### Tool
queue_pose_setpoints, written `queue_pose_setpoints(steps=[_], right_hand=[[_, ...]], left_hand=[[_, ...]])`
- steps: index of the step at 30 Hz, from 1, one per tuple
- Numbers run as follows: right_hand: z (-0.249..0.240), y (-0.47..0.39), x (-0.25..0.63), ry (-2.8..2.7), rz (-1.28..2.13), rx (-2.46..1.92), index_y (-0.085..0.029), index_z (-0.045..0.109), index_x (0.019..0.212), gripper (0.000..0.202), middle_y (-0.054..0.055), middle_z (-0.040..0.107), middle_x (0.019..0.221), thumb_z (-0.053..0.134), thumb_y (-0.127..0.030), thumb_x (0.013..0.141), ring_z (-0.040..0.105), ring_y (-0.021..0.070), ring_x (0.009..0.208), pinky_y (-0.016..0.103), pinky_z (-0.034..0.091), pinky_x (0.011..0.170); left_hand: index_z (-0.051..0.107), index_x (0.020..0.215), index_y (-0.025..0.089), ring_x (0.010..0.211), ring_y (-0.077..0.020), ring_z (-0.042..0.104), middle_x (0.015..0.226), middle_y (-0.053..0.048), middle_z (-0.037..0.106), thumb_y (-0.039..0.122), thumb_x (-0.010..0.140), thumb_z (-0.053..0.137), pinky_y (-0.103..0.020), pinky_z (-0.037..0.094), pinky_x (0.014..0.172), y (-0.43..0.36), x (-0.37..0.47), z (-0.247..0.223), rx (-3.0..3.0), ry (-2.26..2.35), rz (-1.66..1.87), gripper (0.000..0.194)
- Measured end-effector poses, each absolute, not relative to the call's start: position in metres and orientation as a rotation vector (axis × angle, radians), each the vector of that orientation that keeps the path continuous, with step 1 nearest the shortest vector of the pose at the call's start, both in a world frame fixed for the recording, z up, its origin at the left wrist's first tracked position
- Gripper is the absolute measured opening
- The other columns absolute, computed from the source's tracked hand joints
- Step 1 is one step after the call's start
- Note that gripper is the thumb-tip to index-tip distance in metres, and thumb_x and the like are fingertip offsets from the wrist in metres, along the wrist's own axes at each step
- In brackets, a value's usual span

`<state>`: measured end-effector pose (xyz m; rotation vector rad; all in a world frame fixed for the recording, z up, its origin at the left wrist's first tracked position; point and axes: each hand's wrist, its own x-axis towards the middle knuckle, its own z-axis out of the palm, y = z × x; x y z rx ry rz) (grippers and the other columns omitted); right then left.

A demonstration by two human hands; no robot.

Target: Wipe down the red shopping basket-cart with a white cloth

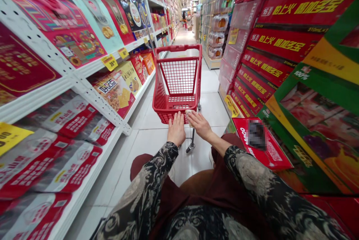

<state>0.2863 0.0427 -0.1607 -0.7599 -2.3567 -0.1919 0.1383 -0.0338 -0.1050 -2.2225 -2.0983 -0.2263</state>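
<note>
Straight ahead in the aisle stands a red plastic shopping cart [176,100], its grid-walled basket holding nothing I can make out. My left hand [176,129] lies with fingers stretched flat over the basket's near edge. Beside it, my right hand [199,124] reaches to the same edge at its right corner. Under the right fingertips is a small crumpled whitish cloth or tissue [187,117], pressed against the red plastic. The right thumb is mostly hidden. Below the basket, a dark leg ends in a caster [190,147] on the tiles.
White shelves [98,58] with gift boxes and wrapped bottle packs line the left. Stacked red drink cartons [291,42] and a green juice box [308,113] rise close on the right. A red box [269,154] sits near my right knee. The tiled aisle [187,38] runs onward.
</note>
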Motion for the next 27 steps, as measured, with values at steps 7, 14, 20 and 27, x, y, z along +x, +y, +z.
queue_pose_setpoints(steps=[7,14,20,27], right_hand=[[-0.185,0.032,0.286,-2.493,-0.138,-0.743,-0.015,0.056,0.125,0.039,0.013,0.055,0.131,0.044,-0.008,0.088,0.038,0.0231,0.133,0.048,0.039,0.104],[-0.136,0.037,0.261,-2.329,-0.122,-0.623,-0.019,0.051,0.13,0.039,0.01,0.049,0.137,0.041,-0.014,0.093,0.027,0.0196,0.138,0.046,0.027,0.113],[-0.156,0.043,0.242,-2.51,-0.123,-0.641,-0.016,0.051,0.13,0.04,0.011,0.05,0.137,0.043,-0.012,0.091,0.033,0.023,0.135,0.045,0.033,0.109],[-0.173,0.034,0.251,-2.596,-0.138,-0.572,-0.016,0.055,0.126,0.038,0.011,0.053,0.134,0.048,-0.011,0.089,0.039,0.0234,0.132,0.046,0.037,0.106]], left_hand=[[0.024,0.142,0.006,0.141,-0.0246,0.018,0.153,-0.016,0.019,0.013,0.075,0.04,-0.05,0.019,0.113,-0.038,0.139,-0.109,-2.275,-2.051,-0.108,0.069],[0.023,0.142,0.003,0.142,-0.0251,0.016,0.153,-0.016,0.018,0.009,0.072,0.042,-0.05,0.019,0.113,-0.035,0.123,-0.104,-2.182,-2.155,-0.198,0.073],[0.026,0.141,0.003,0.141,-0.0256,0.017,0.153,-0.016,0.019,0.011,0.074,0.04,-0.05,0.019,0.113,-0.044,0.108,-0.111,-2.168,-2.177,-0.132,0.069],[0.023,0.142,0.005,0.142,-0.025,0.016,0.153,-0.015,0.018,0.012,0.071,0.043,-0.052,0.02,0.112,-0.049,0.087,-0.122,-2.119,-2.233,-0.164,0.075]])
